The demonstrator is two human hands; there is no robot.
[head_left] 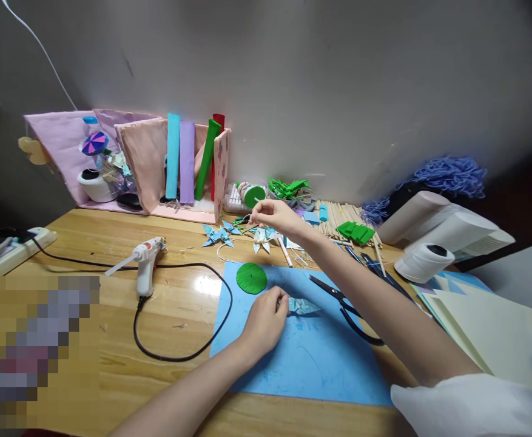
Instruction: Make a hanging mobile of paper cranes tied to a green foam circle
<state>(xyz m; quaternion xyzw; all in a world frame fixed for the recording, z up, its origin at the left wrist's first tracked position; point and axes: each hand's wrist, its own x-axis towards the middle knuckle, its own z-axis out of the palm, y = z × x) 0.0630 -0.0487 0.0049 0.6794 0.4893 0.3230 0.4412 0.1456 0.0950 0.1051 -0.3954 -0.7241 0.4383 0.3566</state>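
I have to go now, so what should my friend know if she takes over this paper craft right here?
Left hand pinches a folded blue paper piece on the blue mat.
Right hand reaches back, gripping a thin stick above the folded paper flowers.
Green paper circle and scissors lie on the mat; glue gun stands to the left.
Done: several flowers folded.
Left: the piece in hand isn't attached to anything yet.

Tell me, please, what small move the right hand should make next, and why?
Probably bring the thin stick back toward the folded paper piece. The right hand is stretched out to the clutter by the wall and pinches the stick in its fingers, while the left hand holds the folded piece down on the blue mat, apart from it.
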